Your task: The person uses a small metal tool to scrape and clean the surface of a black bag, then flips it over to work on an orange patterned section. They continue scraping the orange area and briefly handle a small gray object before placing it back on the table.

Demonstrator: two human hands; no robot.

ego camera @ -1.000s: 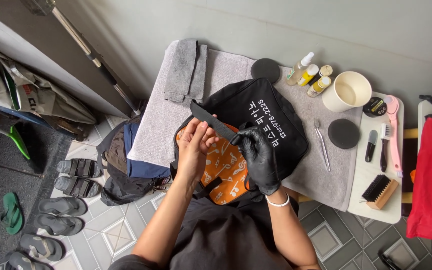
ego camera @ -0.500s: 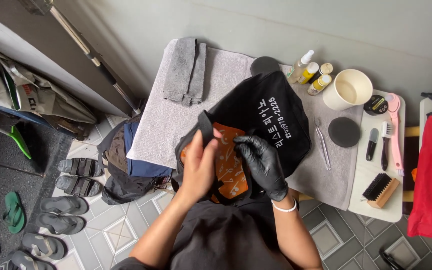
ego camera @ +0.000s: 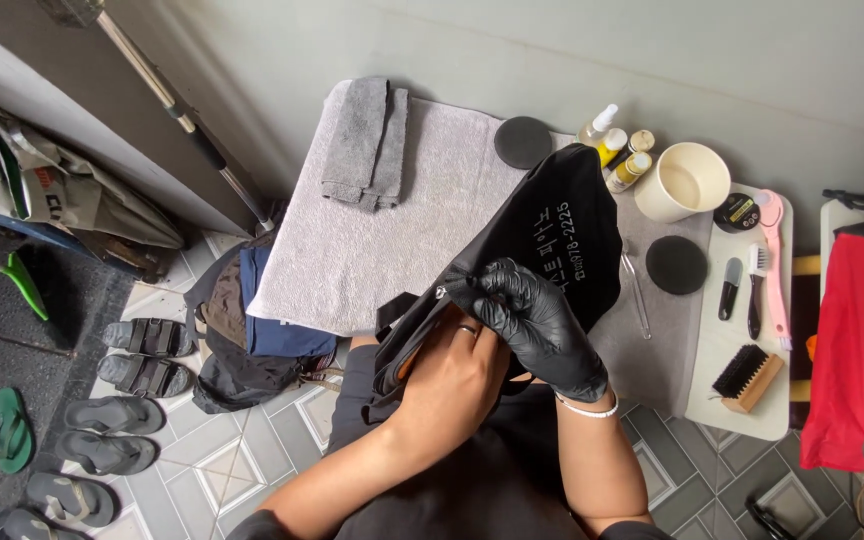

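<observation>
- Just above the person's lap, both hands are meeting at the mouth of a black cloth bag [ego camera: 552, 235], which is lying across the grey towel [ego camera: 432, 200] beyond the hands.
- The left hand [ego camera: 452, 385], bare with a ring, is reaching into the bag's opening; I cannot tell what its hidden fingers are holding.
- The right hand [ego camera: 542, 330], wearing a black glove, is pinching the bag's edge closed between its fingers.
- To the right of the hands, a cream cup [ego camera: 687, 182] and brushes [ego camera: 749, 377] are sitting.

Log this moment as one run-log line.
left hand: bare, on black bag | right hand: black glove, pinching bag edge | grey towel beneath
</observation>
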